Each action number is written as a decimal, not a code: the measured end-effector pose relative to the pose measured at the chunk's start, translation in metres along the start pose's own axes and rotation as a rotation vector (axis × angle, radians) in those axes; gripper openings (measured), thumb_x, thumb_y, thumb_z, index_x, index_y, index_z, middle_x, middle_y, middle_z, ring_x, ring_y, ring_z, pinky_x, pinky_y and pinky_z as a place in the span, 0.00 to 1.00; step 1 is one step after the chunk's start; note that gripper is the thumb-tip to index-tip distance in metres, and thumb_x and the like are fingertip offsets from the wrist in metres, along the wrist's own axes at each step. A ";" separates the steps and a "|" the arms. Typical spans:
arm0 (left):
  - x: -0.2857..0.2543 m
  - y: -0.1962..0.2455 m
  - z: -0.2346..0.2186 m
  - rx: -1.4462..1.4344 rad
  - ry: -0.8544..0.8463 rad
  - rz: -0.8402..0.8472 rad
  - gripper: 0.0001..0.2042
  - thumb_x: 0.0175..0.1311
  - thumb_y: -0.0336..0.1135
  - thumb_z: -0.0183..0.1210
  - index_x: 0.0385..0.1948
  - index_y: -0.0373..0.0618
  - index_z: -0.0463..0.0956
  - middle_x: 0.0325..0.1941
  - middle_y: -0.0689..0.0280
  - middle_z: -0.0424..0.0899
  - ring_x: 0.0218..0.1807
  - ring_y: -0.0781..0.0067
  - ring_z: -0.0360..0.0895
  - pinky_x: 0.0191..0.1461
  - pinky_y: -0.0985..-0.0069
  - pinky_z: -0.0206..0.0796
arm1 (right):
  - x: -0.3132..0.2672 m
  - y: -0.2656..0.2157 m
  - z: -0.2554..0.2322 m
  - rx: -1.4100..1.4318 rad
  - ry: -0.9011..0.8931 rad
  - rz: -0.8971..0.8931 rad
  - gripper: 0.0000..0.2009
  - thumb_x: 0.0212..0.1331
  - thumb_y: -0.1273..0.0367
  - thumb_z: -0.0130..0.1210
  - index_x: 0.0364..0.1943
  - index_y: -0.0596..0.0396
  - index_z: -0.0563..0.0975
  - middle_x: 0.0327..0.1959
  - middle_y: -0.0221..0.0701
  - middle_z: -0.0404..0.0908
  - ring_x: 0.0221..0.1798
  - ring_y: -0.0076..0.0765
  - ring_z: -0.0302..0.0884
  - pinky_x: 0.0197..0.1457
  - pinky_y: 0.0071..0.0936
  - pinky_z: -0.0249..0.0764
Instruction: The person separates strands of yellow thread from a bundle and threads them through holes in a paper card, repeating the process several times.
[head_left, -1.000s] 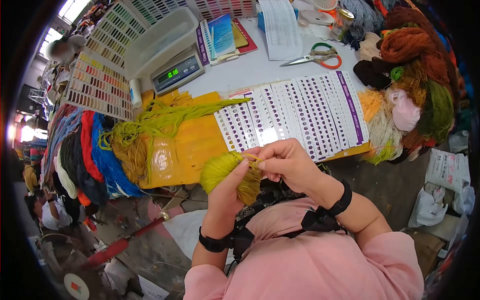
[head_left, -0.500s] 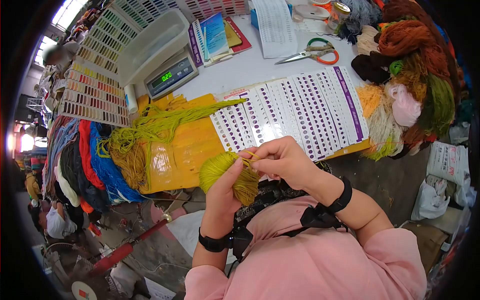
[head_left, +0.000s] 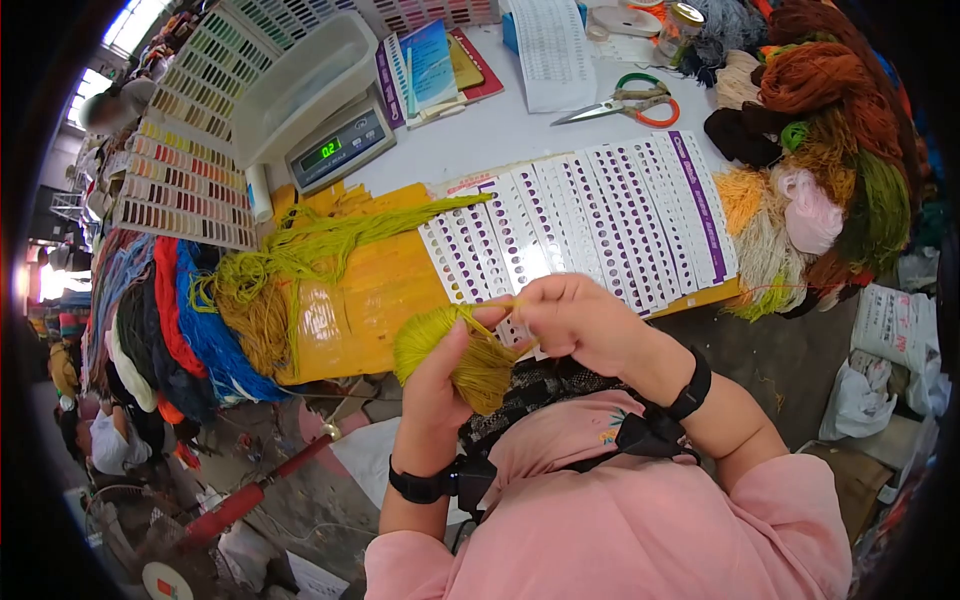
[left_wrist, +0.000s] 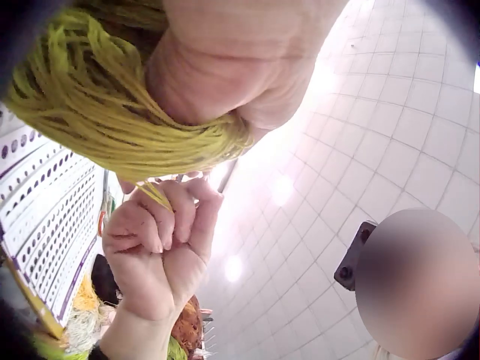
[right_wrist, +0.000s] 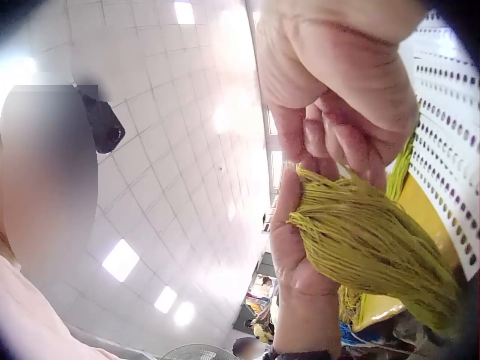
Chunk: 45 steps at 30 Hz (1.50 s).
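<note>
A skein of yellow-green yarn (head_left: 484, 372) is gripped in my left hand (head_left: 438, 378), its thumb laid along the near side. In the right wrist view the yarn (right_wrist: 367, 232) fans out downward from that hand. My right hand (head_left: 592, 328), fingers curled, pinches thin strands at the top of the skein, right beside the left fingertips. From the left wrist view, a few strands (left_wrist: 156, 196) run from the skein to the curled fingers of the right hand (left_wrist: 161, 251). The pinching fingertips are partly hidden there.
A hole-punched sample card (head_left: 590, 220) lies ahead on yellow wrapping, with loose green yarn (head_left: 330, 235) to its left. Behind are a digital scale (head_left: 340, 145) with a plastic tub, and scissors (head_left: 620, 105). Coloured yarn piles (head_left: 820, 90) flank the table.
My right hand has drawn slightly right with its fingers curled tighter, and the loop of strands between the hands now looks pulled. The left hand keeps its grip on the skein.
</note>
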<state>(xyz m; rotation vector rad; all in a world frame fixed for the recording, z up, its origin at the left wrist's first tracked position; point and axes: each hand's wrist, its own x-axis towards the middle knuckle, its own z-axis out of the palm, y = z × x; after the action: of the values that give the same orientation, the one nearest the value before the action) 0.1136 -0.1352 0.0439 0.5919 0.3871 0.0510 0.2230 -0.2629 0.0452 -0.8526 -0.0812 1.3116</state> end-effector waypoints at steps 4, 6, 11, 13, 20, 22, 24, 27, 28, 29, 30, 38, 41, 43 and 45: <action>-0.002 0.001 -0.001 -0.048 -0.016 0.033 0.17 0.60 0.37 0.41 0.45 0.32 0.64 0.48 0.56 0.68 0.49 0.68 0.67 0.51 0.69 0.60 | 0.002 -0.002 0.007 -0.059 0.076 -0.015 0.04 0.49 0.72 0.50 0.27 0.59 0.73 0.19 0.24 0.71 0.14 0.10 0.52 0.14 0.10 0.47; -0.002 0.001 0.005 -0.013 -0.012 0.038 0.16 0.60 0.35 0.42 0.44 0.33 0.65 0.47 0.57 0.68 0.48 0.68 0.67 0.50 0.70 0.61 | 0.004 0.000 0.020 -0.268 0.108 -0.062 0.06 0.50 0.72 0.49 0.27 0.61 0.74 0.19 0.24 0.71 0.13 0.09 0.51 0.14 0.10 0.46; 0.001 0.001 0.000 0.107 0.067 0.054 0.13 0.57 0.30 0.45 0.42 0.34 0.67 0.43 0.58 0.71 0.44 0.70 0.70 0.47 0.72 0.63 | 0.006 0.003 0.017 -0.193 0.125 -0.043 0.07 0.48 0.72 0.51 0.29 0.62 0.76 0.14 0.22 0.67 0.13 0.11 0.52 0.15 0.10 0.47; 0.002 -0.001 0.001 0.101 0.130 0.051 0.12 0.57 0.29 0.47 0.41 0.34 0.67 0.41 0.59 0.73 0.42 0.71 0.71 0.45 0.74 0.64 | 0.005 0.002 0.015 -0.127 0.107 -0.025 0.06 0.47 0.73 0.51 0.28 0.62 0.76 0.13 0.22 0.67 0.12 0.11 0.52 0.14 0.10 0.46; 0.004 -0.003 -0.001 0.052 0.128 0.047 0.12 0.59 0.31 0.44 0.41 0.34 0.67 0.40 0.58 0.74 0.40 0.69 0.73 0.45 0.74 0.65 | 0.008 0.006 0.009 -0.085 0.083 -0.048 0.05 0.47 0.74 0.51 0.26 0.62 0.76 0.11 0.22 0.65 0.11 0.11 0.51 0.14 0.11 0.45; 0.004 -0.002 -0.002 0.042 0.119 0.044 0.12 0.59 0.31 0.44 0.41 0.34 0.67 0.40 0.58 0.74 0.40 0.69 0.73 0.45 0.73 0.65 | 0.009 0.007 0.009 -0.075 0.075 -0.047 0.05 0.47 0.74 0.52 0.26 0.62 0.76 0.11 0.22 0.65 0.11 0.11 0.51 0.14 0.11 0.45; 0.003 -0.002 -0.002 0.049 0.130 0.053 0.13 0.59 0.32 0.44 0.41 0.33 0.67 0.40 0.58 0.74 0.40 0.69 0.73 0.45 0.73 0.65 | 0.009 0.007 0.008 -0.059 0.068 -0.041 0.05 0.47 0.74 0.52 0.26 0.62 0.75 0.12 0.22 0.65 0.12 0.11 0.52 0.14 0.11 0.46; 0.004 -0.003 -0.004 0.078 0.160 0.058 0.14 0.59 0.32 0.44 0.42 0.32 0.66 0.40 0.57 0.74 0.41 0.69 0.73 0.45 0.73 0.65 | 0.007 0.001 0.019 -0.304 0.140 -0.055 0.05 0.46 0.73 0.53 0.26 0.62 0.76 0.13 0.22 0.67 0.13 0.10 0.54 0.14 0.10 0.47; 0.005 -0.004 -0.005 0.091 0.173 0.058 0.14 0.59 0.32 0.44 0.43 0.32 0.66 0.40 0.57 0.74 0.41 0.69 0.72 0.45 0.73 0.65 | 0.008 0.001 0.020 -0.327 0.118 -0.093 0.05 0.46 0.73 0.53 0.26 0.61 0.76 0.13 0.22 0.68 0.13 0.10 0.54 0.14 0.10 0.47; 0.005 -0.004 -0.003 0.065 0.188 0.056 0.13 0.58 0.31 0.45 0.42 0.32 0.67 0.39 0.57 0.74 0.40 0.69 0.73 0.44 0.74 0.65 | 0.008 0.003 0.022 -0.350 0.097 -0.131 0.05 0.46 0.73 0.54 0.26 0.61 0.76 0.14 0.22 0.68 0.14 0.10 0.55 0.15 0.10 0.47; 0.006 -0.003 0.000 0.039 0.202 0.054 0.12 0.57 0.30 0.46 0.40 0.33 0.67 0.38 0.58 0.74 0.39 0.70 0.73 0.43 0.75 0.66 | 0.008 0.004 0.023 -0.372 0.076 -0.170 0.05 0.45 0.73 0.54 0.26 0.61 0.76 0.15 0.23 0.69 0.14 0.10 0.55 0.15 0.10 0.47; -0.001 -0.002 -0.007 0.004 0.093 0.041 0.13 0.59 0.33 0.45 0.40 0.33 0.68 0.42 0.57 0.72 0.42 0.68 0.71 0.46 0.71 0.64 | 0.007 0.005 -0.003 -0.158 0.017 -0.057 0.04 0.45 0.74 0.54 0.24 0.60 0.76 0.19 0.26 0.71 0.16 0.13 0.58 0.19 0.10 0.53; 0.000 -0.005 -0.012 0.023 0.058 0.046 0.16 0.60 0.38 0.42 0.42 0.34 0.67 0.46 0.56 0.70 0.47 0.66 0.67 0.50 0.67 0.60 | 0.005 0.003 -0.002 -0.129 -0.065 -0.024 0.03 0.46 0.74 0.53 0.26 0.59 0.75 0.18 0.26 0.71 0.16 0.13 0.58 0.19 0.10 0.52; 0.001 -0.007 -0.015 0.078 0.019 0.053 0.21 0.61 0.45 0.39 0.45 0.35 0.65 0.49 0.57 0.67 0.51 0.65 0.63 0.54 0.65 0.56 | 0.004 0.002 0.004 -0.114 -0.038 -0.018 0.04 0.48 0.74 0.52 0.27 0.59 0.75 0.20 0.26 0.72 0.16 0.13 0.57 0.18 0.10 0.52; -0.001 -0.006 -0.012 0.031 -0.065 0.079 0.21 0.62 0.44 0.37 0.47 0.34 0.62 0.51 0.56 0.65 0.54 0.65 0.61 0.54 0.65 0.56 | 0.004 0.000 0.011 -0.058 0.070 -0.030 0.04 0.49 0.74 0.51 0.29 0.60 0.73 0.23 0.26 0.73 0.16 0.12 0.56 0.18 0.09 0.51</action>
<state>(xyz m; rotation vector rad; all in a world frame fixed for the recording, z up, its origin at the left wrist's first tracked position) 0.1080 -0.1344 0.0320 0.6380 0.3016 0.1009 0.2184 -0.2537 0.0516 -0.9425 -0.0774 1.2556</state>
